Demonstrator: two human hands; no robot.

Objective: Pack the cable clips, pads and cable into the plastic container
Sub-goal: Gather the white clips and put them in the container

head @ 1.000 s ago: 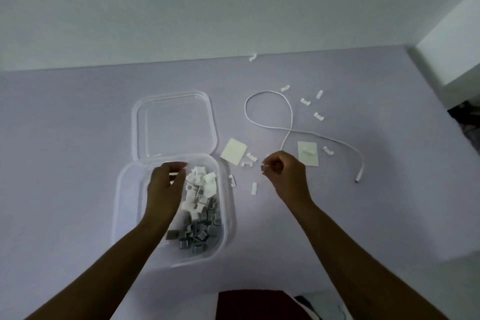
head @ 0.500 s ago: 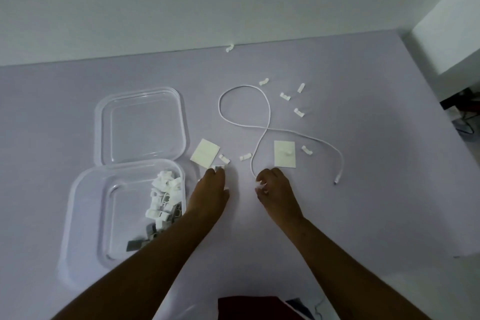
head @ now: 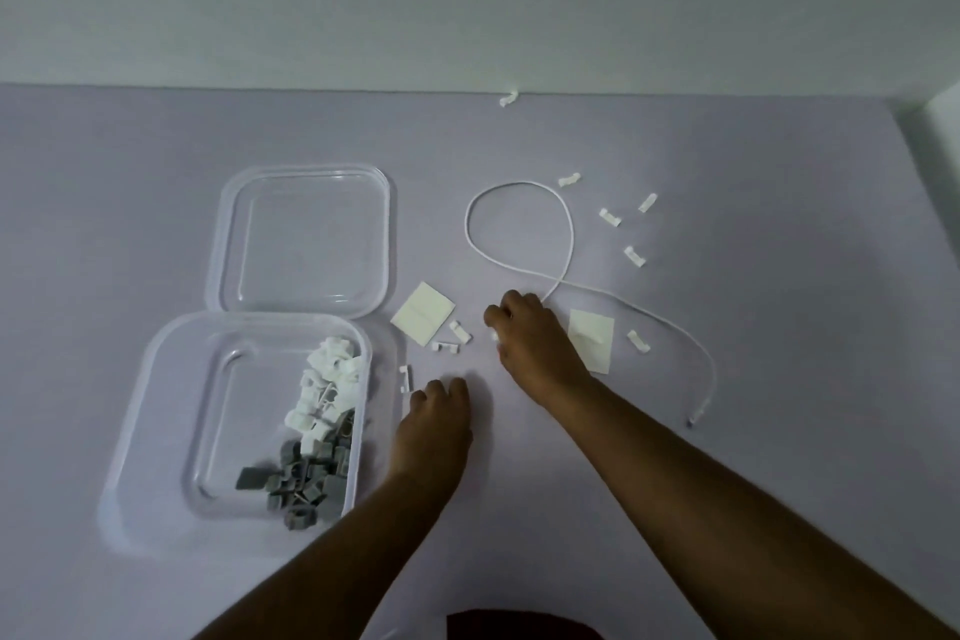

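Note:
A clear plastic container (head: 156, 431) at the lower left holds white cable clips (head: 327, 379) and grey cable clips (head: 306, 478). Two cream pads (head: 422, 312) (head: 592, 343) lie on the table. The white cable (head: 519, 187) loops at the middle right. My right hand (head: 530, 338) is curled on the table between the pads, and a white clip shows at its fingertips. My left hand (head: 436, 416) rests with bent fingers just right of a loose clip (head: 406, 376); whether it holds anything is hidden. Two more clips (head: 453, 339) lie beside the left pad.
The container's clear lid (head: 306, 239) lies just behind it. Several loose white clips (head: 609, 217) are scattered right of the cable loop, one (head: 638, 340) lies beside the right pad, and another (head: 509, 98) at the table's far edge by the wall.
My left hand left the container and came to the table near the loose clips. My right hand, still pinching a clip, moved forward to between the pads. The view shifted.

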